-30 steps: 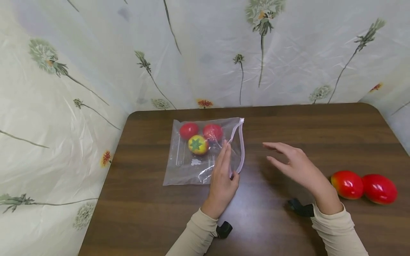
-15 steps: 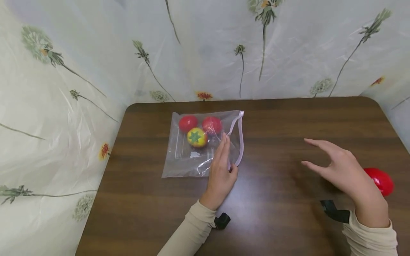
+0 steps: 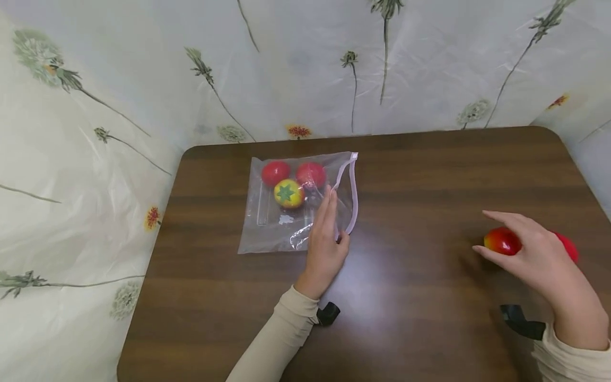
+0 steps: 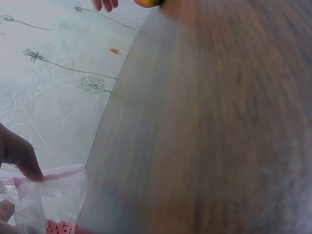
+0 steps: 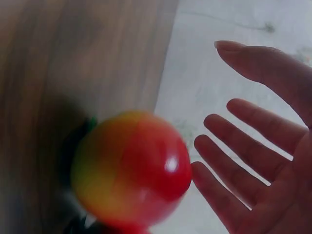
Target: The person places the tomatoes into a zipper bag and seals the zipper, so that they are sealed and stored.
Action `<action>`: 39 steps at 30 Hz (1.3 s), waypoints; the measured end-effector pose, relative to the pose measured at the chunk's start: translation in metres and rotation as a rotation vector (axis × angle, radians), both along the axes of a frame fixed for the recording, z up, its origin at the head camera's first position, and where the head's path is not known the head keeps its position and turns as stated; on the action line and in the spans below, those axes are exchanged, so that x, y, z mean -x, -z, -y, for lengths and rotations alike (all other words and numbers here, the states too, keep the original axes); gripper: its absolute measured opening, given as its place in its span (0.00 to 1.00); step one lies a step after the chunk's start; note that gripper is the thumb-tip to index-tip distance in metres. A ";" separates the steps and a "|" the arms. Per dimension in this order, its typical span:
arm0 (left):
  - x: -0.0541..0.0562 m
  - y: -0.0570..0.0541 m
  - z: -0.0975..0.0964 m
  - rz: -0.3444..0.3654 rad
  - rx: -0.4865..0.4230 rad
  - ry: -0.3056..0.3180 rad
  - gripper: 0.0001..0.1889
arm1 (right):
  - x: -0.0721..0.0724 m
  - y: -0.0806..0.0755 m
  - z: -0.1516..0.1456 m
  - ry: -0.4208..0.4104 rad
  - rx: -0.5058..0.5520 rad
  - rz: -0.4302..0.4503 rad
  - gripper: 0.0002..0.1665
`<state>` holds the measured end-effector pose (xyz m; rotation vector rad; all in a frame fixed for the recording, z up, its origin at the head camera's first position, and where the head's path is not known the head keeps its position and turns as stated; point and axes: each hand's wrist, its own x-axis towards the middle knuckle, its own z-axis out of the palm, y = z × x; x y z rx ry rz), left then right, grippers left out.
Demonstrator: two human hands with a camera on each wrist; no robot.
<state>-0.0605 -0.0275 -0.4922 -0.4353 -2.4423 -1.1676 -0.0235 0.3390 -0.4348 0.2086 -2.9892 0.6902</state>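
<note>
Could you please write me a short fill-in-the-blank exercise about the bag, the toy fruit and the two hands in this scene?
1. The clear plastic zip bag holds ___ round toy fruits.
2. The left hand pinches the bag's ___ zip strip.
3. The open right hand reaches over the red and yellow toy fruit lying on the dark wooden ___.

Missing words: three; pink; table

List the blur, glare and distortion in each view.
Head view: sharp, wide-angle bowing at the table edges, a pale sheen of glare near the left hand, glints on the clear bag. Left wrist view: the tabletop is smeared with motion blur, the bag's zip edge soft. Right wrist view: the red-yellow fruit is out of focus with one highlight, the right hand clearer.
</note>
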 end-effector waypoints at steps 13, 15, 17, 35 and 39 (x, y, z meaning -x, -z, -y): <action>-0.001 0.000 0.001 0.033 -0.009 0.005 0.51 | -0.016 0.006 -0.026 0.085 -0.083 0.017 0.45; -0.001 0.000 0.001 0.033 -0.006 0.002 0.51 | -0.016 0.009 -0.030 0.078 -0.105 0.002 0.44; -0.001 -0.001 0.001 0.033 -0.005 -0.001 0.51 | -0.016 0.012 -0.033 0.075 -0.127 -0.004 0.44; 0.002 -0.003 0.000 0.015 0.003 0.005 0.50 | -0.015 0.015 -0.024 0.086 -0.004 -0.021 0.43; 0.000 -0.002 -0.001 0.035 0.007 0.000 0.50 | -0.015 0.017 -0.016 0.047 0.122 -0.065 0.45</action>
